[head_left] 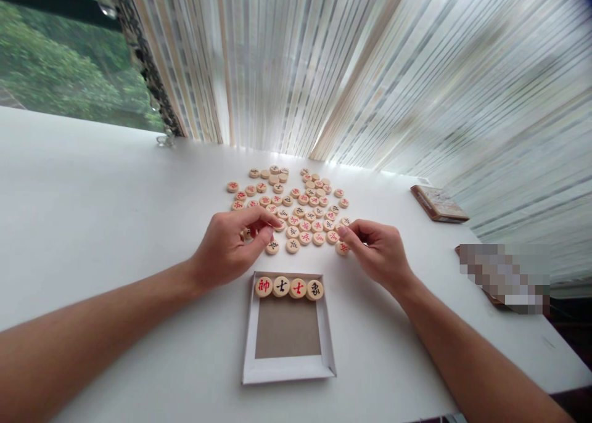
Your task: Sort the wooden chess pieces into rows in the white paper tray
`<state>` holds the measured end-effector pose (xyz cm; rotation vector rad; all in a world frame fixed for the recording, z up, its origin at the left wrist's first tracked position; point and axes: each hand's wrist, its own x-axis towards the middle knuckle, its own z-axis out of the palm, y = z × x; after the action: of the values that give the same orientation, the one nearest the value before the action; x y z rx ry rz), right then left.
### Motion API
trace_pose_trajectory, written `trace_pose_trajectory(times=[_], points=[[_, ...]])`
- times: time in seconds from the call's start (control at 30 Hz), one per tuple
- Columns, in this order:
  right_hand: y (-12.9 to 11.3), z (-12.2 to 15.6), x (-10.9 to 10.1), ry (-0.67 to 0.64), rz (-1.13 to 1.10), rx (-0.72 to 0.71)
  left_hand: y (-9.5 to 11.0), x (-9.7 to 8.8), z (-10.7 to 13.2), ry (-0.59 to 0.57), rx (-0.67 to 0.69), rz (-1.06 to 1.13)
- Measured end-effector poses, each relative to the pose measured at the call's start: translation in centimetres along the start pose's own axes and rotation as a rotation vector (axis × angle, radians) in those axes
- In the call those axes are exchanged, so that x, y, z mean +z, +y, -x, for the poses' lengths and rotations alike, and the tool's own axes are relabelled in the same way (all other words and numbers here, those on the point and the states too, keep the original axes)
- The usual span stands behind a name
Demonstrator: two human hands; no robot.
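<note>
Several round wooden chess discs [296, 204] with red and black characters lie spread on the white table [92, 213]. My left hand [231, 247] rests at the near left edge of the spread, thumb and forefinger pinched on a disc. My right hand [377, 250] is at the near right edge, its fingers curled round a disc [343, 248]. Just in front of both hands lies a shallow white cardboard tray [287, 369] with a brown floor. A row of several discs [289, 288] lines its far wall.
A flat brown box [438, 203] lies at the table's far right. A blurred object [504, 278] sits near the right edge. Striped curtains [370, 71] hang behind the table, with a window [60, 59] at the far left.
</note>
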<state>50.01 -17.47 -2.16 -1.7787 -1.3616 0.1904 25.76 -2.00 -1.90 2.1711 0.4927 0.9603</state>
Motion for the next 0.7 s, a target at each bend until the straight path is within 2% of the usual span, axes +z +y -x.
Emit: trace_pose_trajectory(times=[0.23,0.43,0.57,0.7], points=[[0.9,-1.0,-1.0,0.133,0.033,0.044,-0.4,-1.3,-1.3,0.068,-0.034,-0.019],[1.6,-1.5,-1.3,0.16,0.062,0.043,-1.2,-3.2,-2.9,0.155,-0.062,-0.069],[2.4,-1.9,-1.5,0.182,0.054,0.062,-2.4,-4.5,-3.6,0.188,-0.111,-0.155],[2.9,-2.2,-1.5,0.185,0.035,0.086,-4.0,-4.8,-3.7,0.152,-0.1,-0.309]])
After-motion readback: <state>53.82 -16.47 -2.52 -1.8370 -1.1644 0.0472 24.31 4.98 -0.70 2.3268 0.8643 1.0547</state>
